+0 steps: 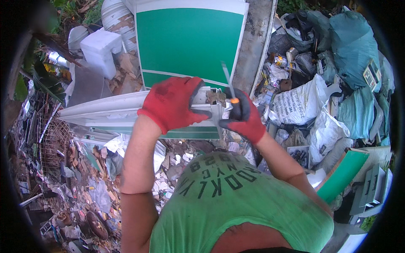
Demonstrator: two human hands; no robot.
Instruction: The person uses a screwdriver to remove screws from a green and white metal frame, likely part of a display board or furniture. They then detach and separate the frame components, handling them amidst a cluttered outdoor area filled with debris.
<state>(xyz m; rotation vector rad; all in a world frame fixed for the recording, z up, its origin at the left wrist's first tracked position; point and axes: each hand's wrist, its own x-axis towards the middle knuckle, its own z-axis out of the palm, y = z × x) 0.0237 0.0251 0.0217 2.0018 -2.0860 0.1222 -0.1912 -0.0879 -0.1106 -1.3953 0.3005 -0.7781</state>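
My left hand (171,103), in a red glove with dark-coated fingers, is closed around a long white framed piece (101,113) near its right end. This piece lies crosswise in front of me, with a green strip along its near side. My right hand (249,120), gloved the same way, grips a hand tool with a thin metal blade (227,74) and an orange part (234,100); its handle is mostly hidden in the fist. The blade points up and away. My right thumb is beside the piece's open end (216,99), which has a brownish, dirty inside.
A large green panel with white edges (192,42) lies beyond my hands. White foam (99,50) is at the far left, above scattered rubble (93,189). Filled sacks (299,101) and teal bags (354,46) crowd the right. Another green panel (344,175) leans at the near right.
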